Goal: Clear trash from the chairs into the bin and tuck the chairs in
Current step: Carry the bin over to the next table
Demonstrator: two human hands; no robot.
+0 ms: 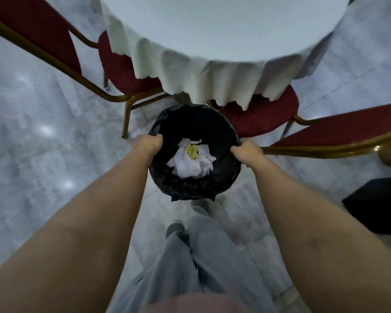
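Note:
A round bin (191, 188) lined with a black bag sits in front of me, between two chairs. My left hand (147, 144) grips its left rim and my right hand (248, 153) grips its right rim. Crumpled white paper with a yellow scrap (191, 160) lies inside the bin. One red chair with a gold frame (124, 73) stands at the left, its seat partly under the tablecloth. A second red chair (263, 117) stands at the right, its seat also partly under the cloth and its backrest reaching to the right edge.
A round table with a white draped cloth (212, 41) fills the top. The floor (32, 143) is pale grey marble. A dark object (377, 206) lies on the floor at the right. My legs in grey trousers (190, 256) are below the bin.

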